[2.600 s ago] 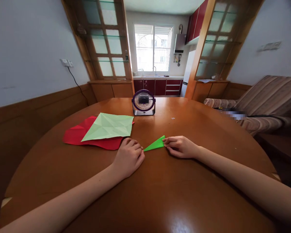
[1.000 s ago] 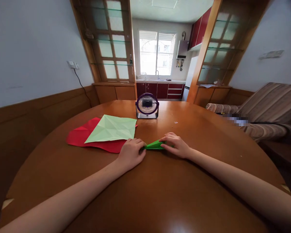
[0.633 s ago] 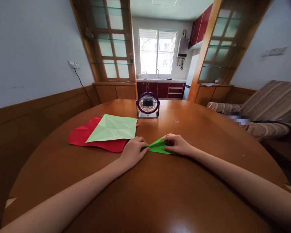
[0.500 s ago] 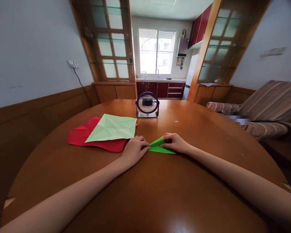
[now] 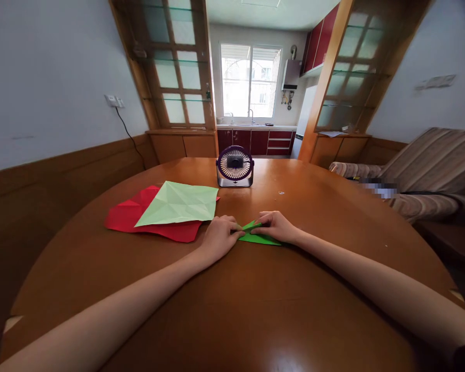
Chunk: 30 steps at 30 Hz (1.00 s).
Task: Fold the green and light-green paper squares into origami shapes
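A bright green folded sheet of paper (image 5: 260,239) lies on the wooden table, its flat lower layer ending in a point to the right. My left hand (image 5: 220,235) pinches the paper's left end between thumb and fingers. From the other side, my right hand (image 5: 278,226) grips the raised upper flap with thumb and fingertips. The fingers of both hands hide parts of the folds. Just left of my left hand, a creased pale green sheet of paper (image 5: 180,204) rests on top of a red sheet of paper (image 5: 127,214).
A small purple desk fan (image 5: 235,165) stands on the table (image 5: 232,305) beyond my hands. A tiny white scrap (image 5: 281,192) lies right of the fan. A striped armchair (image 5: 434,165) is at the right, and a wall socket with a cable (image 5: 114,101) is at the left.
My left hand has shifted slightly right along the green paper. My right hand has moved a little left, and the raised flap is folded lower and narrower.
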Tool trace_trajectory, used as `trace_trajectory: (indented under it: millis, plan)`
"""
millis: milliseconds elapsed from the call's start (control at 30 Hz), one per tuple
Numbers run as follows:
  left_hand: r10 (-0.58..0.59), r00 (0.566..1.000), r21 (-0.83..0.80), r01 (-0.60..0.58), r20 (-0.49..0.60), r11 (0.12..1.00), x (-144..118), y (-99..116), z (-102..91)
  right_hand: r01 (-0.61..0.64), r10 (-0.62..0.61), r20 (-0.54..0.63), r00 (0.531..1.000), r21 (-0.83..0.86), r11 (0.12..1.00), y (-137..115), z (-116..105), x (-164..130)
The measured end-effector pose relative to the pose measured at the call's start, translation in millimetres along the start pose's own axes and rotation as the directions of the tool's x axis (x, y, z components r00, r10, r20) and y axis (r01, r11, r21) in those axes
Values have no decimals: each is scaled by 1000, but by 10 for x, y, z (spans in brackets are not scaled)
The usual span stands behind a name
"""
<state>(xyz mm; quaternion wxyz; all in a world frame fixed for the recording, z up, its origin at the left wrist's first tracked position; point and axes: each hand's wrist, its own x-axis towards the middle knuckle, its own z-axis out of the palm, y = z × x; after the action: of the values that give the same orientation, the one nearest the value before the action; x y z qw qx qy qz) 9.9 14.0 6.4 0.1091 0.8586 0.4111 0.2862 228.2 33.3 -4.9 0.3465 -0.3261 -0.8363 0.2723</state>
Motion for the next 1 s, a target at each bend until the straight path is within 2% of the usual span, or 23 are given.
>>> trace_trajectory:
  millis: [167, 300, 633, 1000]
  plan:
    - [32, 999, 52, -34, 25, 998, -4, 6, 1, 90, -89, -25, 996, 44, 995, -52, 10, -2]
    - [42, 998, 67, -46, 50, 997, -3, 19, -26, 63, -62, -25, 998, 80, 995, -81, 5, -29]
    - [36, 996, 30, -39, 79, 999, -102, -87, -139, 46, -52, 129, 990, 50, 998, -70, -85, -76]
    - [-14, 998, -27, 15, 65, 1000, -110, -107, -142, 91, -89, 33, 996, -71, 993, -17, -157, -165]
